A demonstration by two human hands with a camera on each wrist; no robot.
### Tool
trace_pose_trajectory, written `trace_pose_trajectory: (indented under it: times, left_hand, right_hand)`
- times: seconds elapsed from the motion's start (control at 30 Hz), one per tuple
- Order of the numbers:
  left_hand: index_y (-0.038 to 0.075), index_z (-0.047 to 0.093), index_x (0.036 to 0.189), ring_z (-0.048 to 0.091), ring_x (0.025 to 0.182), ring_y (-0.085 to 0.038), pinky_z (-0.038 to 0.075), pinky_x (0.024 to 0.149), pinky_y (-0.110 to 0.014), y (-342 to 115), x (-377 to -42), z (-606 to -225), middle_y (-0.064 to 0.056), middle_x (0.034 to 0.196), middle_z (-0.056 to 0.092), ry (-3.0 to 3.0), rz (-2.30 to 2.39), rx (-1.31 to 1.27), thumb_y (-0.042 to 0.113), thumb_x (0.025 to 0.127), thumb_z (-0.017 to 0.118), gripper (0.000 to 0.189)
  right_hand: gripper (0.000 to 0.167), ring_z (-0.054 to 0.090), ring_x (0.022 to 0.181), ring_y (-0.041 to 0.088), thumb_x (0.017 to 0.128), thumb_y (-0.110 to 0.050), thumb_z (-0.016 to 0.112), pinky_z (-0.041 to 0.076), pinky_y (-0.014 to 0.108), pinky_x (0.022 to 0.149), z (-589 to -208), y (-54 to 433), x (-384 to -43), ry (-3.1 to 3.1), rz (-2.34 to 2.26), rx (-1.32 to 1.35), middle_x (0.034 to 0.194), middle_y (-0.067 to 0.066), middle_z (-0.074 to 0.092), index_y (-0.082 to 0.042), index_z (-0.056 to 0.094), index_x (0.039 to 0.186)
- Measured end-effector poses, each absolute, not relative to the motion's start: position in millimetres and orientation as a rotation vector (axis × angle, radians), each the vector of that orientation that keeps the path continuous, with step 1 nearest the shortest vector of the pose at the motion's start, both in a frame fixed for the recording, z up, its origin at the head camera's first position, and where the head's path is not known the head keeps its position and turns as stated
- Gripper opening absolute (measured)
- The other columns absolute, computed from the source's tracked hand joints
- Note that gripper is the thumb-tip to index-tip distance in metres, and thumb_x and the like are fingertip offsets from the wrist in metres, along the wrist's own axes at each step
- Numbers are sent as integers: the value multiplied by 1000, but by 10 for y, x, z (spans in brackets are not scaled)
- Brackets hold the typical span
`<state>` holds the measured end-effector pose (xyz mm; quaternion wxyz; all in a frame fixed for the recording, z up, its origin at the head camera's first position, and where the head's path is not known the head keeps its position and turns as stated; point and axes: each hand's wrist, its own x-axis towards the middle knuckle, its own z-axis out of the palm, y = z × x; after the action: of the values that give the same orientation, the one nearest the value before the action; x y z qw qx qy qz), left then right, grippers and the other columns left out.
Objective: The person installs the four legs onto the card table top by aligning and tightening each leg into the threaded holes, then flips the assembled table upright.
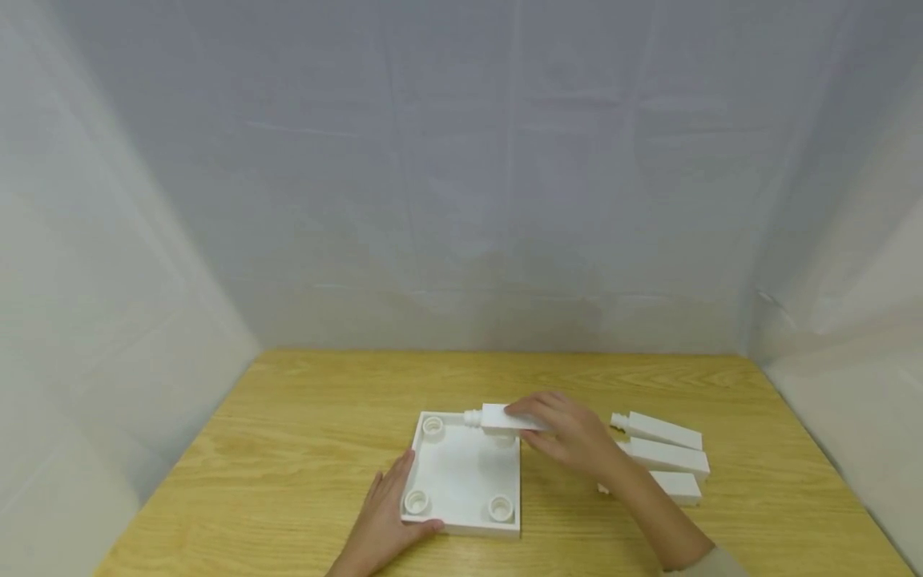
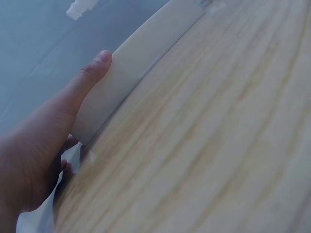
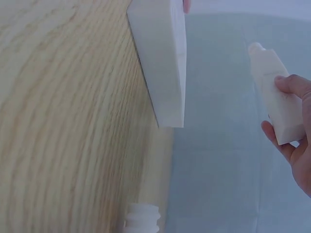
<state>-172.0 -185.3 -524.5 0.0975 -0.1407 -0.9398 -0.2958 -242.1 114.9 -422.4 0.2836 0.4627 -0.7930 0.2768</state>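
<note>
A white square tabletop (image 1: 461, 473) with raised edges lies underside up on the wooden table, a round threaded socket (image 1: 501, 507) at its near right corner. My left hand (image 1: 385, 513) grips its near left corner, thumb against the near edge (image 2: 121, 68) and fingers along the left side. Between thumb and fingers, my right hand (image 1: 570, 433) holds a white tapered table leg (image 1: 497, 417) over the far right part of the tabletop. The leg lies roughly level, its threaded end (image 3: 256, 47) pointing left, and it partly covers the far right socket.
To the right, three more white legs lie side by side: a far one (image 1: 665, 430), a middle one (image 1: 671, 457) and a near one (image 1: 678, 486), partly behind my right forearm. Pale sheeting (image 1: 461, 200) hangs behind the table and at both sides.
</note>
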Motion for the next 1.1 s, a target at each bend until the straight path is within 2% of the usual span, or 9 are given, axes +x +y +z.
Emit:
trace_pose_trajectory:
  times: [0.53,0.77,1.1]
  left_hand:
    - [-4,25,142,27,130,-36,11,106,-52,-1851,-1715,-5232,-16,144,31,-2778,-906,-419,61,67,69,109]
    - [-4,26,142,28,130,-36,12,106,-53,-1853,-1706,-5252,-17,144,31,-2778,-895,-419,61,67,69,108]
    - [-5,27,141,28,129,-36,13,106,-53,-1852,-1706,-5239,-17,143,32,-2762,-878,-432,59,67,69,106]
  right_hand:
    - [31,55,102,14,80,-15,72,48,30,85,-4148,935,-2604,-2238,777,1269,108,-4,61,-14,64,110]
    - [29,55,101,15,82,-17,69,48,30,82,-4142,795,-2692,-2275,715,1305,107,-4,62,-15,65,111]
    - [28,56,97,16,80,-16,71,48,29,82,-4126,631,-2773,-2358,629,1323,102,-3,63,-14,66,107]
